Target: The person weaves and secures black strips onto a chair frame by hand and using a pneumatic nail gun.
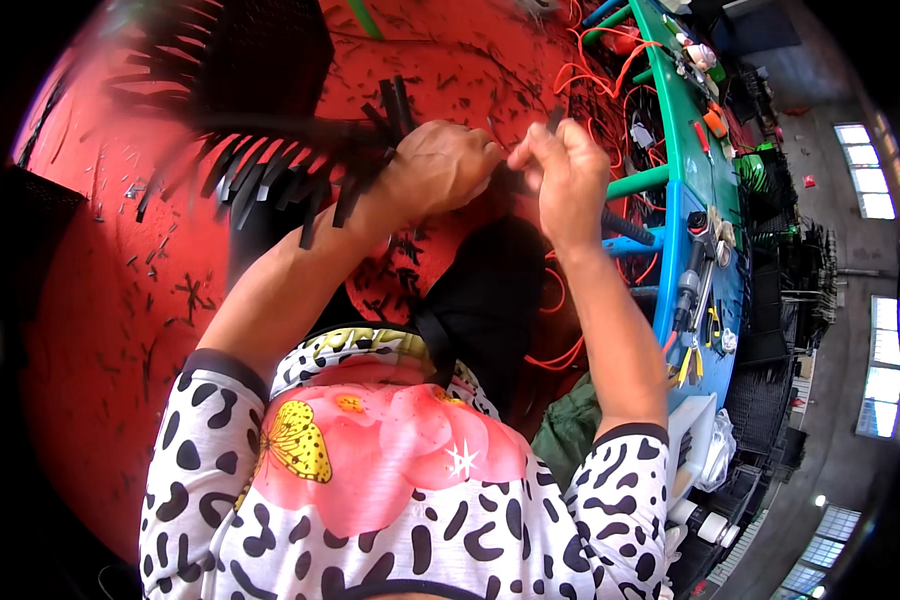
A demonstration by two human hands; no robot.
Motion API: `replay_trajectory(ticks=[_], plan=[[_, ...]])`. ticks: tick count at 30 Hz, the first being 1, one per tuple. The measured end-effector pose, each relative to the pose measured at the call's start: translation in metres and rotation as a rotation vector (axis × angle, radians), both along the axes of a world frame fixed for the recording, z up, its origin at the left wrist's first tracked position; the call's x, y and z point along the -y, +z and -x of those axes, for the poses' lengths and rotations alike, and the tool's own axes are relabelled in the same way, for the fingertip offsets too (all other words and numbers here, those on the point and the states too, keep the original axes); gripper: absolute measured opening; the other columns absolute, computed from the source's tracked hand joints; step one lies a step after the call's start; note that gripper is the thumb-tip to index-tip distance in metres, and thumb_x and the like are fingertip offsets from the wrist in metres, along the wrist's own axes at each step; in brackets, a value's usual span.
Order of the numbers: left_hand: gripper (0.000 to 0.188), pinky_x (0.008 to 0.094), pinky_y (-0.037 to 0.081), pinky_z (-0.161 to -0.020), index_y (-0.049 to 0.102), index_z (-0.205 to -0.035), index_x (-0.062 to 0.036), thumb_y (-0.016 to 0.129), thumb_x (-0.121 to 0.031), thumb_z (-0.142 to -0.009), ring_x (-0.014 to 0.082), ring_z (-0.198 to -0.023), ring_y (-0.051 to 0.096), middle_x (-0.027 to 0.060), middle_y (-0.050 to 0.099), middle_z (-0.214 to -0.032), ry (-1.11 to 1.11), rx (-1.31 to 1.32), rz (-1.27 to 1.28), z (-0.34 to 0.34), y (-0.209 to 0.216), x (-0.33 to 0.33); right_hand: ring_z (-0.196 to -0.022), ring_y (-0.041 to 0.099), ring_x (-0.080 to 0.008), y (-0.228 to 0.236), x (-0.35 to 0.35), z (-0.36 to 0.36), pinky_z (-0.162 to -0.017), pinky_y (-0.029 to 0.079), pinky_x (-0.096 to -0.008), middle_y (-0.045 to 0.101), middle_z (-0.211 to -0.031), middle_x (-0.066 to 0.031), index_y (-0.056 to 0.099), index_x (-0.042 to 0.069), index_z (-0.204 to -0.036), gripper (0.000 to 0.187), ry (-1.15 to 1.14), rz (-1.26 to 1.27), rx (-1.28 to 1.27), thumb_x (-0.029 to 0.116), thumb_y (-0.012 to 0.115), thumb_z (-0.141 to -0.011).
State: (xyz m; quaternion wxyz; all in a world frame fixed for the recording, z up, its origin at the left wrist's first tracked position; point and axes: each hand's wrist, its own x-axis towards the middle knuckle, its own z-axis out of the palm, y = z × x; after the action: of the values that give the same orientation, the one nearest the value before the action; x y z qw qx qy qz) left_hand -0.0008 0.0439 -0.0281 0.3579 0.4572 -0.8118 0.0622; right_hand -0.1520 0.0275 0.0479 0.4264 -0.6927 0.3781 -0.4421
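My left hand (445,165) is closed, its back turned up and its fingers pointing toward the right hand. What it grips is hidden under the fingers. Thumb and forefinger of my right hand (570,180) pinch a thin dark strip (555,119), whose end pokes up above them. The two hands almost meet over my lap. Beside my left wrist hangs a black piece with a fringe of flat strips (260,165), partly smeared by motion. A couple of black strips (398,105) stand up just behind the left hand.
Black offcuts (190,295) litter the red floor (100,370). On the right runs a green and blue workbench (680,130) carrying a power tool (688,290) and yellow-handled pliers (688,365). Orange cords (560,355) loop beneath it. A dark mesh panel (270,60) stands at the far left.
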Motion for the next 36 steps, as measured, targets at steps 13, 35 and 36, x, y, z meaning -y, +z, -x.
replay_trajectory(ticks=[13, 35, 36], plan=[[0.022, 0.0391, 0.048, -0.072, 0.056, -0.085, -0.0051, 0.067, -0.02, -0.075, 0.027, -0.078, 0.061, 0.0078, 0.058, -0.08, -0.015, 0.105, -0.049, -0.007, 0.003, 0.009, -0.053, 0.052, -0.0328, -0.054, 0.105, -0.014, -0.052, 0.041, -0.0418, 0.053, -0.058, -0.0173, 0.049, 0.003, -0.062, 0.034, -0.016, 0.267, -0.528, 0.024, 0.068, -0.081], [0.025, 0.0386, 0.049, -0.058, 0.064, -0.096, -0.0097, 0.068, -0.016, -0.072, 0.0255, -0.065, 0.059, 0.0064, 0.052, -0.073, -0.123, 0.078, 0.016, -0.01, 0.016, 0.027, -0.085, 0.061, -0.0402, -0.044, 0.126, -0.017, -0.076, 0.048, -0.0479, 0.063, -0.083, -0.024, 0.061, 0.001, -0.078, 0.034, 0.235, 0.225, -0.823, 0.034, 0.061, -0.083], [0.026, 0.0387, 0.049, -0.058, 0.064, -0.097, -0.0096, 0.069, -0.016, -0.072, 0.026, -0.065, 0.059, 0.0066, 0.053, -0.074, -0.117, 0.078, 0.005, -0.012, 0.016, 0.028, -0.086, 0.062, -0.0399, -0.039, 0.125, -0.016, -0.076, 0.048, -0.0476, 0.064, -0.083, -0.0229, 0.062, 0.002, -0.085, 0.033, 0.213, 0.219, -0.796, 0.035, 0.061, -0.083]])
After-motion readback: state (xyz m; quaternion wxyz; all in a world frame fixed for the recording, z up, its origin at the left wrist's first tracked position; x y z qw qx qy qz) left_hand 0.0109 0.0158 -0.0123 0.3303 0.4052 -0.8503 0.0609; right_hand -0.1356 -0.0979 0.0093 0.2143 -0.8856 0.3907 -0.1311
